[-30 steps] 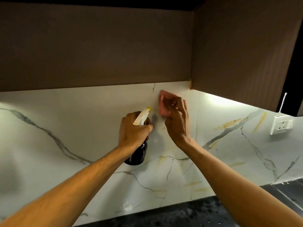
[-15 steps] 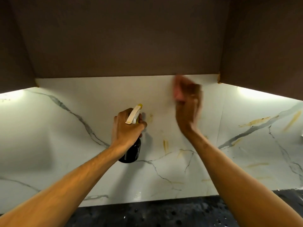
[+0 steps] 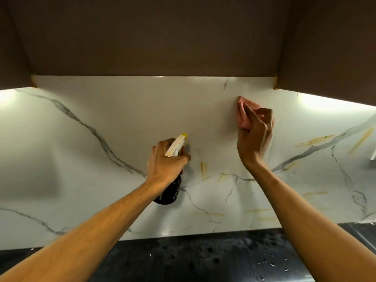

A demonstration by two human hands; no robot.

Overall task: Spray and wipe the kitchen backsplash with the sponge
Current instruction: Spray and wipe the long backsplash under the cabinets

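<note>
The white marble-patterned backsplash with grey veins and yellowish streaks fills the middle of the view. My right hand presses a pink sponge against the upper part of the backsplash, fingers curled over it. My left hand grips a dark spray bottle by its neck. The bottle's white trigger head with a yellow nozzle points at the wall, close to it.
Dark brown upper cabinets hang low above the backsplash, with under-cabinet lights glowing at both sides. A black speckled countertop with water droplets runs along the bottom. Yellowish stains mark the wall to the right.
My right hand has swept the sponge along the upper wall and slightly downward. The view has shifted left, and the wall socket has gone out of view. My left hand keeps the bottle steady.
</note>
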